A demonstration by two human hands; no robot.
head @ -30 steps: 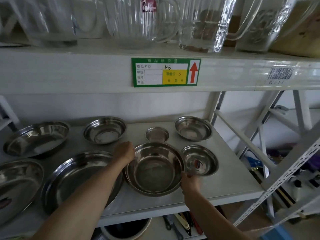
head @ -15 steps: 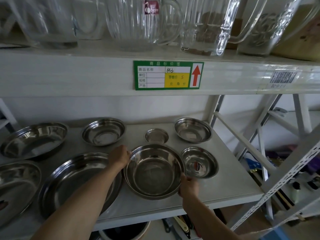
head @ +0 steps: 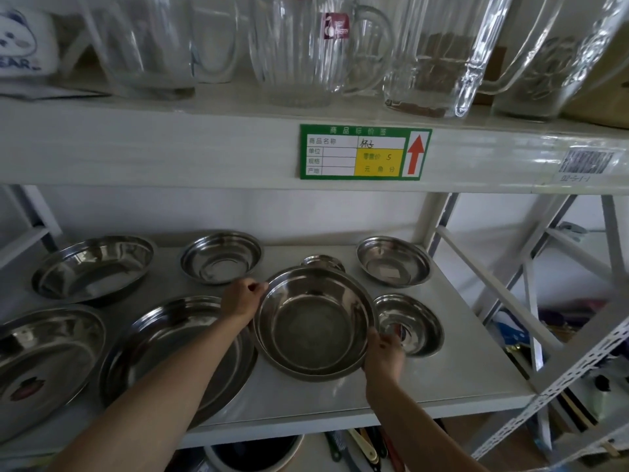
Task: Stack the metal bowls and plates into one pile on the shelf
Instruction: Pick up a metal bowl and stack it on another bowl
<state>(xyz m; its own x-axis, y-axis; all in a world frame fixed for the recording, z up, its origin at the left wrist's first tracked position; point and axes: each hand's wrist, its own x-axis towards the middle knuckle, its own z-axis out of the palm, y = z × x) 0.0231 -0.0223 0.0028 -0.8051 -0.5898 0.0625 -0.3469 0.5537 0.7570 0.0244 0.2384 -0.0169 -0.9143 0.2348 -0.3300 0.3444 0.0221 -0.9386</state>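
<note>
A large metal bowl is tilted up off the white shelf, near edge still low. My left hand grips its left rim and my right hand grips its lower right rim. Left of it lies a wide metal plate, partly under my left forearm. Another plate sits at the far left. Behind are a shallow bowl, a medium bowl, a tiny bowl half hidden by the held bowl, and a bowl at the back right. A small bowl sits right of my right hand.
The upper shelf board hangs low over the bowls and carries glass pitchers and a green price label. White diagonal rack braces stand at the right. Utensils and a dark bowl lie on the level below.
Both hands have lifted and tilted the large bowl up from the shelf, its far rim rising to cover part of the tiny bowl behind it.
</note>
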